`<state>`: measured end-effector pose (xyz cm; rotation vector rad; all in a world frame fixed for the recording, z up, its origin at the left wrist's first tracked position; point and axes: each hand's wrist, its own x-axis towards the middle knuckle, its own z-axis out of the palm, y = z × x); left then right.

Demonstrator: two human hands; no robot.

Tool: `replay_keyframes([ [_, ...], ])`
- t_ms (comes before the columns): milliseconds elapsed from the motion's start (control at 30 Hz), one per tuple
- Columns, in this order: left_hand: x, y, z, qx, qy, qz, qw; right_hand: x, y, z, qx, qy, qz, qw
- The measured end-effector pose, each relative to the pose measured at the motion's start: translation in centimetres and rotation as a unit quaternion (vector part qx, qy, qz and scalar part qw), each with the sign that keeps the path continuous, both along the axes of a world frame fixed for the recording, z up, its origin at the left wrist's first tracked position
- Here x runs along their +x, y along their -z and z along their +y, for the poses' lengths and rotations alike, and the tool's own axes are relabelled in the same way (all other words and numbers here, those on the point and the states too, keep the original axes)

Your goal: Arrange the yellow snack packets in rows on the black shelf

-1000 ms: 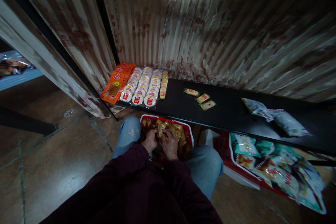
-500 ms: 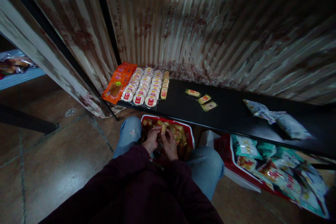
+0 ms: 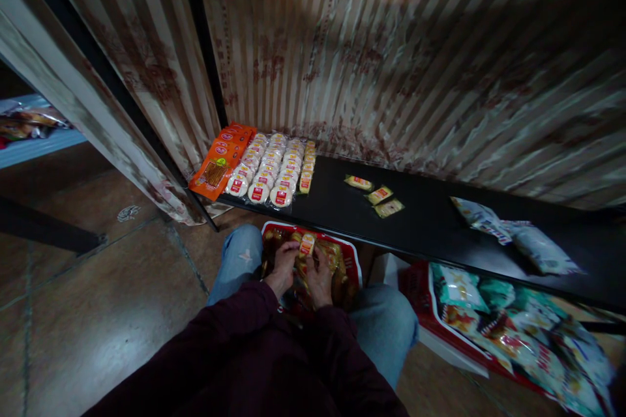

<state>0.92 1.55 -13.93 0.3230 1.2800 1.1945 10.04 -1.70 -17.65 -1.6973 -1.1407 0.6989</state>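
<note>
Between my knees is a red basket with a white rim, holding many small wrapped snacks. Above it, a small yellow packet with a red and orange label is held between the fingertips of my left hand and my right hand. On the black shelf ahead, a row of similar yellow packets stands beside rows of round white wrapped crackers. Orange snack bags lie at the shelf's left end. Three loose yellow packets rest right of the rows.
Two silvery-white bags lie on the shelf's right part. Below it, a second red basket holds green and white snack bags. A striped curtain hangs behind the shelf, and a black post stands at the left.
The yellow packet between my hands has turned so its red and orange label faces up. The view has tilted slightly, and the shelf appears a little lower.
</note>
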Motion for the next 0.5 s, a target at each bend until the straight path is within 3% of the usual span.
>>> replay_keyframes([
  [500, 0.0, -3.6, 1.2, 0.093, 0.043, 0.090, 0.991, -0.7, -4.3, 2.0, -0.004, 0.011, -0.042, 0.999],
])
